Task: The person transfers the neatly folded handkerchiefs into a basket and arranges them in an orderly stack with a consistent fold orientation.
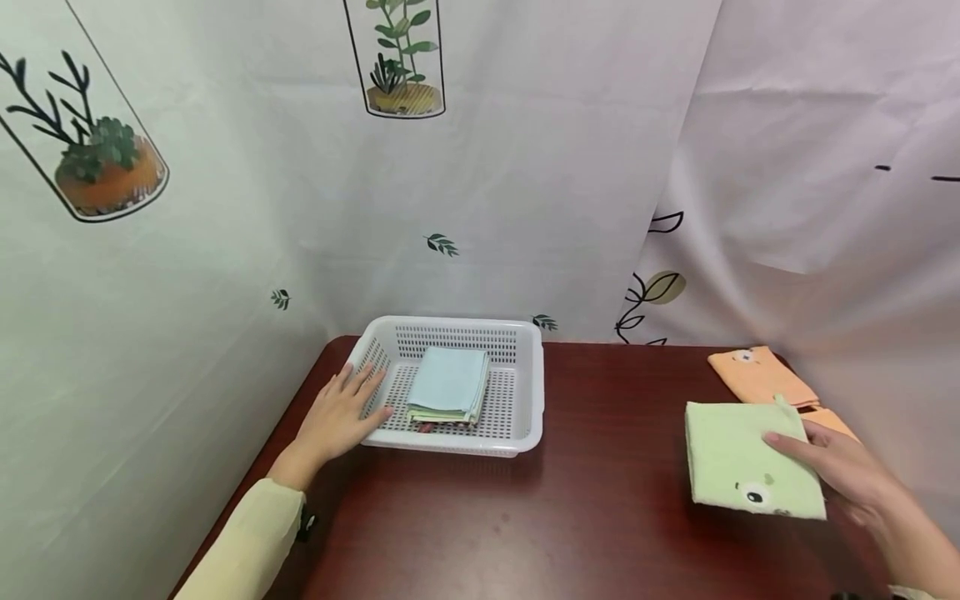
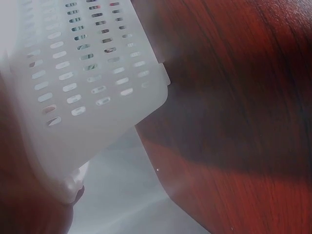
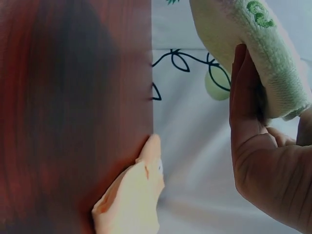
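My right hand pinches a folded light-green towel at its right side, thumb on top and fingers underneath, raised over the table. An embroidered eye shows on its near part. Seen from the right wrist, the towel is thick and layered, with a green stitched mark. With fingers spread, my left hand rests on the left rim of a white perforated plastic basket. Inside the basket lies a small stack of folded cloths, a pale-blue cloth on top.
Two orange towels lie at the table's back right: a folded one with an embroidered eye, and another partly hidden behind my right hand. The dark red wooden table meets a printed white curtain at the back and sides.
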Motion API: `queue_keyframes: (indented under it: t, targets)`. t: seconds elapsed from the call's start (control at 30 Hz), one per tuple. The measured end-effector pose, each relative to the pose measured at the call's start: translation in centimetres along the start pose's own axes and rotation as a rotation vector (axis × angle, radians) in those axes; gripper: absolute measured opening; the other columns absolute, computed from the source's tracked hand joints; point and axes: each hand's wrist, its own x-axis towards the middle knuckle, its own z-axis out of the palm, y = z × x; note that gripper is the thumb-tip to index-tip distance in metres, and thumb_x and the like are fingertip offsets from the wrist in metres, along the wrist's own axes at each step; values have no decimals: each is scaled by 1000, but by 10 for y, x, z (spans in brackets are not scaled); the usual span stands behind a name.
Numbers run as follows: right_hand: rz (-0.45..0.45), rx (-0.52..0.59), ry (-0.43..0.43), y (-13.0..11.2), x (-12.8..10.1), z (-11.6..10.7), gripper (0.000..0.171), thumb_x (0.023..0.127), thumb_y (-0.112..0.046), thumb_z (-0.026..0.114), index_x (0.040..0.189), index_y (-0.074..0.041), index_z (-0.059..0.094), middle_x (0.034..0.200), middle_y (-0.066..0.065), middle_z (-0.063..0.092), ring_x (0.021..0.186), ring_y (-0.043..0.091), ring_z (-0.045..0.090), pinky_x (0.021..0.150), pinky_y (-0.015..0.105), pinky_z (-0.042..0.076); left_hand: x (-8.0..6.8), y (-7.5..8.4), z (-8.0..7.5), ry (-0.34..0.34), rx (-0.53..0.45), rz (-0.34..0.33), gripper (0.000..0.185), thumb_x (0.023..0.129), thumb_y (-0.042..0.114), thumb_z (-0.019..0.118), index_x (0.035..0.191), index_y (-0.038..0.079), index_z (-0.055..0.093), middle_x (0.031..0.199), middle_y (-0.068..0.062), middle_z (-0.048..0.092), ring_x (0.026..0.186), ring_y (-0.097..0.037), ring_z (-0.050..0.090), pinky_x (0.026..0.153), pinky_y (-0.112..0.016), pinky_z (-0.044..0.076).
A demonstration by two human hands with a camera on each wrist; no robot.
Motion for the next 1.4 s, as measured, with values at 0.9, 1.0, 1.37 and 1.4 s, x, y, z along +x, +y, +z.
queue_keyframes:
  t: [0.9, 1.0, 1.37, 1.4]
  targets:
    - [-84, -94, 36, -32, 31, 34, 28, 105, -24, 58, 129, -14, 49, 99, -1, 75, 89, 18, 75, 74, 40, 62, -2, 3, -2, 21, 4, 7, 74, 97, 54, 55, 156, 12, 40, 160, -19, 38, 150, -50, 21, 118, -66, 20]
    - [-95, -151, 63, -35, 33, 38, 47, 104, -27, 59, 139, -2, 41, 97, -2, 75, 86, 18, 75, 73, 40, 62, -2, 4, -2, 27, -4, 8, 74, 97, 54, 55, 156, 11, 41, 159, -19, 38, 150, -49, 22, 118, -66, 20]
    - [-102, -108, 47, -41, 42, 48, 24, 104, -25, 60, 126, -19, 53, 93, -1, 76, 82, 21, 76, 70, 42, 62, -2, 3, -2, 15, 5, 4, 73, 98, 53, 55, 157, 12, 40, 161, -18, 36, 150, -48, 20, 119, -65, 19]
    - [-105, -111, 49, -42, 43, 49, 28, 104, -24, 60, 128, -15, 52, 93, -1, 76, 82, 20, 76, 70, 41, 62, -2, 3, -2, 14, 8, 3, 73, 98, 53, 55, 157, 12, 39, 161, -18, 36, 150, -48, 20, 119, -65, 19]
